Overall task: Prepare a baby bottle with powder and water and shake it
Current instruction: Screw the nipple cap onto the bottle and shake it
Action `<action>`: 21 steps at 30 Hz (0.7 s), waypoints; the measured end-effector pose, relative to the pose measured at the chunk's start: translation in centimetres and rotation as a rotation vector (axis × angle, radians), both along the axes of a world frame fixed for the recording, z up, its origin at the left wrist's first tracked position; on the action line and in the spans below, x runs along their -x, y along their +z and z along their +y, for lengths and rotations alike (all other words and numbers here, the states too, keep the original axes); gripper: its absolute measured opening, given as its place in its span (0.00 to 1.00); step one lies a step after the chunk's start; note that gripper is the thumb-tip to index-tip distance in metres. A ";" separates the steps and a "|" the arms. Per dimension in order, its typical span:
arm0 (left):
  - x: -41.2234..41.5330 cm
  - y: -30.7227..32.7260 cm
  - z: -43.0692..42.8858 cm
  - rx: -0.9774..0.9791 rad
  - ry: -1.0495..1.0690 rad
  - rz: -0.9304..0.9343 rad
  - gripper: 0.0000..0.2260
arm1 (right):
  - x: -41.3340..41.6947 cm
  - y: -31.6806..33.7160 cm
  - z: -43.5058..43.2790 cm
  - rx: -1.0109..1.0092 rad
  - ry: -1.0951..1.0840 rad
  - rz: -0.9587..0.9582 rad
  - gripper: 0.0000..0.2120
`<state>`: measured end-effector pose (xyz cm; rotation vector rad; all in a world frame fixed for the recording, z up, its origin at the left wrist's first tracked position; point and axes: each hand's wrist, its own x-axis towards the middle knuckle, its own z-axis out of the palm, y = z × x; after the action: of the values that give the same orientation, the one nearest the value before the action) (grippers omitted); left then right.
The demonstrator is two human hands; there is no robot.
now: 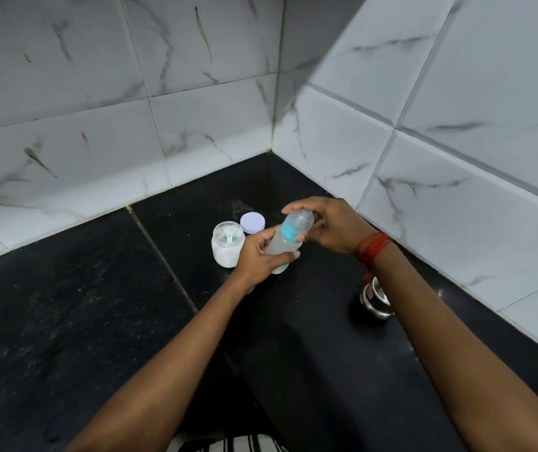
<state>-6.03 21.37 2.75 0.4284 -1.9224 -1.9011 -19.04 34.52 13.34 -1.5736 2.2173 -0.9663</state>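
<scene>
We count one baby bottle, one glass jar, one loose lid, one steel cup and two bare hands. The bottle is held over the black desk, just in front of the jar, and tilts with its top toward the right wall. The left hand wraps its body, so that grip is clamped on the bottle. The right hand curls its fingers and thumb around the domed cap, so that grip is clamped on the cap.

The left fingers cover much of the bottle's lower half, and only a sliver of its base shows below the hand. The translucent cap hides whatever sits beneath it. The right forearm cuts off part of the steel cup, and we cannot tell what it holds. A striped cloth is cut by the bottom edge.

The bottle is a slim cylinder of cloudy plastic with pale, milky contents and a teal collar below the cap. The jar is squat, round and clear, partly filled with white powder, with a small green scoop handle showing at its open mouth. The lid is a flat lilac disc lying just behind the jar. The desk is dark, speckled stone in slabs with a seam. The two walls meeting in the corner are glossy white tile with grey veins. Red threads circle the right wrist.
</scene>
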 end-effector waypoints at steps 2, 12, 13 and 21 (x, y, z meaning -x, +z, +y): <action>0.2 0.2 0.3 -0.017 0.024 -0.010 0.16 | 0.0 0.1 -0.2 0.018 -0.008 -0.036 0.26; 1.2 2.2 -0.5 -0.018 -0.057 -0.007 0.26 | -1.2 -2.5 0.4 0.272 -0.197 -0.404 0.30; 1.3 2.3 -0.5 -0.040 -0.068 0.008 0.29 | -1.8 -2.8 0.2 0.306 -0.220 -0.471 0.32; 1.3 1.9 -1.6 -0.130 -0.136 0.022 0.43 | -6.1 -5.2 -1.4 0.383 -0.403 -0.725 0.24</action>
<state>-7.29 19.82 4.65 0.3206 -1.8631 -2.1168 -12.89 33.12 8.17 -0.6772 1.8932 -1.8093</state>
